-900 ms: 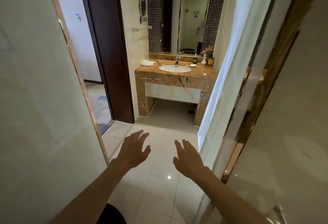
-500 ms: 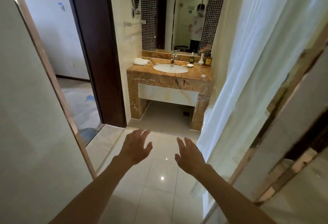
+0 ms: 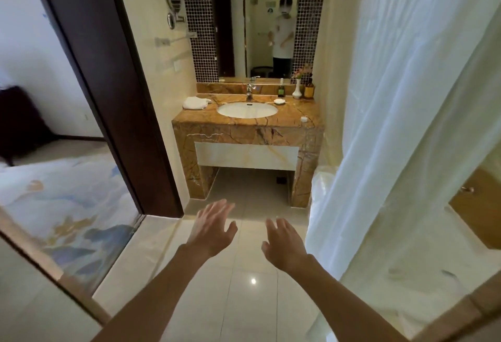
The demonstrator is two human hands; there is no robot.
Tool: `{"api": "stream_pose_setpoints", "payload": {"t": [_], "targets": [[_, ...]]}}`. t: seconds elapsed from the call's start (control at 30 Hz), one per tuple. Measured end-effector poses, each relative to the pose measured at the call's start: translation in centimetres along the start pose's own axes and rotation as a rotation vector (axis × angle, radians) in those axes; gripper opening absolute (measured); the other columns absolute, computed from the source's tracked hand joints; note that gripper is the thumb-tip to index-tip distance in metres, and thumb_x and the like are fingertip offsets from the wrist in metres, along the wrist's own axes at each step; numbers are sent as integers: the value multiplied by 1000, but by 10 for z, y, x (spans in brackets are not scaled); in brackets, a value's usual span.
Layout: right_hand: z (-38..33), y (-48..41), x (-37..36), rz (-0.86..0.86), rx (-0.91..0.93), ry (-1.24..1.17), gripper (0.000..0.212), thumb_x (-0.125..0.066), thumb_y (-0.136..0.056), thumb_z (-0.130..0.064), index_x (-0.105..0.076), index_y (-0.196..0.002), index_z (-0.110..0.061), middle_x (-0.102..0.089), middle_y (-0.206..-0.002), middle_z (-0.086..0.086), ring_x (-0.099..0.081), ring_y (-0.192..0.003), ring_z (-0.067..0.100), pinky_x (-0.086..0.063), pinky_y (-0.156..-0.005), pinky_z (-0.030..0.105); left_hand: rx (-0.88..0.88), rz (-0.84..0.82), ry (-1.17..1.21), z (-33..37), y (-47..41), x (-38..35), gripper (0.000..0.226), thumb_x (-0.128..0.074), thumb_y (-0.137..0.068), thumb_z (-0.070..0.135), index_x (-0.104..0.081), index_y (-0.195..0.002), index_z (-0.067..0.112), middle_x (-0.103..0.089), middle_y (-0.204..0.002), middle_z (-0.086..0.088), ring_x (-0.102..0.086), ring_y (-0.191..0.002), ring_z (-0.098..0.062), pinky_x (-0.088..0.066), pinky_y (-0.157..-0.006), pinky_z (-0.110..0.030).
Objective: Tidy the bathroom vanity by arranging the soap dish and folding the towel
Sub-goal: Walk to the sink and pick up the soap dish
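A brown marble vanity [image 3: 244, 131] with a white oval basin [image 3: 247, 110] stands ahead across the tiled floor. A white towel [image 3: 195, 103] lies bunched at the counter's back left corner. A small white soap dish [image 3: 279, 101] sits right of the tap [image 3: 250, 90]. My left hand [image 3: 212, 229] and my right hand [image 3: 283, 244] are stretched out low over the floor, fingers spread and empty, well short of the vanity.
A dark bottle [image 3: 281, 89], a white vase with flowers [image 3: 297, 88] and an amber bottle [image 3: 309, 89] line the counter's back right. A small white lid [image 3: 304, 119] lies near its front right. A white curtain [image 3: 379, 124] hangs on the right; a dark door frame [image 3: 108, 84] stands left.
The view has advanced through the doorway toward the vanity, which looks larger and nearer. Both hands stay spread and empty in front of me.
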State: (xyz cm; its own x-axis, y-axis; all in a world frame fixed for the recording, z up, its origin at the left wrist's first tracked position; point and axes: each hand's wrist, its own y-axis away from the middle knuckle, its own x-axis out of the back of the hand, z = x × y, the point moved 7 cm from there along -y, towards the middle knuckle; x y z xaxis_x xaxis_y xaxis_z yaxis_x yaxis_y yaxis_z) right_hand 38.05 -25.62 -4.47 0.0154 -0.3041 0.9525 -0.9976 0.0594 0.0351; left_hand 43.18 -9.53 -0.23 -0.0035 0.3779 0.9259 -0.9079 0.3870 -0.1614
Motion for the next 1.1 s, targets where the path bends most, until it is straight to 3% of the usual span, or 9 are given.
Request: {"api": "stream_pose_setpoints", "payload": {"t": [0.27, 0.47, 0.73, 0.87, 1.1], "targets": [[8, -111, 17, 52, 21, 5, 52, -55, -90, -17, -35, -138, -11, -48, -135, 14, -46, -124, 29, -41, -108, 37, 35, -43, -56, -30, -109, -4, 58, -46, -90, 42, -34, -143, 23, -33, -153, -4, -29, -141, -24, -24, -114, -45], [8, -186, 21, 20, 0, 9, 56, -49, -93, -15, -28, -144, -12, -34, -149, 16, -30, -139, 33, -27, -115, 41, 51, -49, -27, -63, -176, -12, 58, -46, -90, 40, -34, -144, 21, -33, -153, -6, -28, -141, -24, -24, -114, -45], [-3, -315, 11, -7, -6, 3, 49, -46, -94, -17, -33, -141, -11, -41, -143, 14, -38, -132, 30, -32, -114, 39, 42, -38, 22, -130, -294, -17, 55, -45, -92, 38, -33, -144, 21, -32, -154, -5, -26, -142, -22, -22, -115, -44], [-9, -382, 21, 27, -31, 28, 57, -46, -97, -23, -23, -149, -13, -29, -155, 15, -24, -144, 31, -21, -118, 41, 42, -53, 48, -157, -356, -18, 56, -44, -92, 41, -33, -144, 23, -31, -155, -4, -24, -143, -22, -19, -116, -44], [7, -475, 38, 65, -63, 85, 61, -53, -95, -27, -27, -147, -10, -36, -149, 19, -32, -140, 31, -27, -116, 38, 4, -55, 58, -171, -460, -35, 54, -47, -90, 41, -38, -140, 22, -43, -146, -3, -38, -134, -23, -29, -112, -43]]}}
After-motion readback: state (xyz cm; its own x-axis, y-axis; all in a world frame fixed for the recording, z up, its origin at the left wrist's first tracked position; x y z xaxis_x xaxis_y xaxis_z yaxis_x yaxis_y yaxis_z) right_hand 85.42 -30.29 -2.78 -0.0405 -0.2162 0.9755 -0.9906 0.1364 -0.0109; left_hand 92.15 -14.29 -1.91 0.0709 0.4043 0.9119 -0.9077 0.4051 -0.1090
